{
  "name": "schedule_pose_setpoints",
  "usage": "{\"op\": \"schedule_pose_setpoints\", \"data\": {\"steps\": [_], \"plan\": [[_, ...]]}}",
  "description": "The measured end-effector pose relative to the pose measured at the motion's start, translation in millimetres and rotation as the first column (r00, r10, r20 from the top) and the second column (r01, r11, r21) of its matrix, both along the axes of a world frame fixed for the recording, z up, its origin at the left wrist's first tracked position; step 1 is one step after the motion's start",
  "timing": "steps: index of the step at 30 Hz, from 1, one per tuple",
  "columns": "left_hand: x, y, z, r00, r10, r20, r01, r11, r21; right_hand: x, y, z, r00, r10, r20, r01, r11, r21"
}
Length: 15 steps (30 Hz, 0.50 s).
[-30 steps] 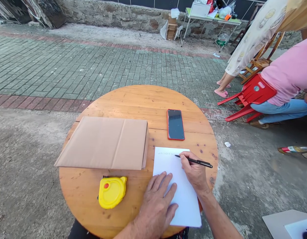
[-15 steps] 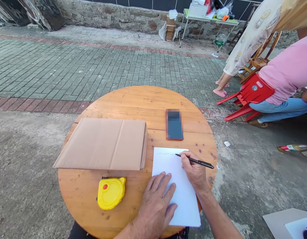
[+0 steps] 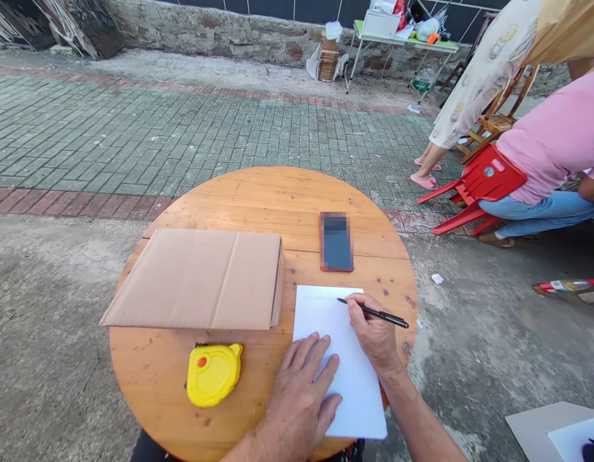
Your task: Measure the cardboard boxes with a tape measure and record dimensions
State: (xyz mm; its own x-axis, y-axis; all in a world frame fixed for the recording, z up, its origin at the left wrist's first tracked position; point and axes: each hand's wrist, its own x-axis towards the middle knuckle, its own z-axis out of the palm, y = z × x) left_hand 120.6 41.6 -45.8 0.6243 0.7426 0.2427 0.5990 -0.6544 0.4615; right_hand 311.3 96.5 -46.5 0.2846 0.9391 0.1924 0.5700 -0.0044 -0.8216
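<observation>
My right hand is closed round a black pen, its tip at the upper part of a white sheet of paper. A short line of small writing, too faint to read, runs along the top of the sheet. Flat across the paper's left edge lies my left hand, fingers spread and holding nothing. Left of that hand is a yellow tape measure with a red button. A closed cardboard box lies behind the tape measure. Beyond the paper rests a dark phone with a red-orange edge.
Everything sits on a round wooden table. At right, a person in pink sits on a red plastic stool, and another person stands beside them. A bottle lies on the ground. A folding table stands by the far wall.
The pen in my right hand has tilted very slightly, its tip still at the line of writing. My left hand stays on the paper. The whole view has shifted a little.
</observation>
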Motion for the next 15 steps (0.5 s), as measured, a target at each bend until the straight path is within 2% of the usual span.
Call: {"op": "schedule_pose_setpoints", "data": {"steps": [5, 15], "plan": [[-0.4, 0.6, 0.7, 1.000, 0.000, 0.000, 0.000, 1.000, -0.002, -1.5, -0.1, 0.2, 0.999, 0.005, 0.035, -0.005, 1.000, 0.009], [-0.5, 0.0, -0.7, 1.000, 0.001, -0.004, -0.001, 1.000, -0.017, 1.4, -2.0, -2.8, 1.000, -0.010, -0.008, 0.010, 1.000, -0.019]]}}
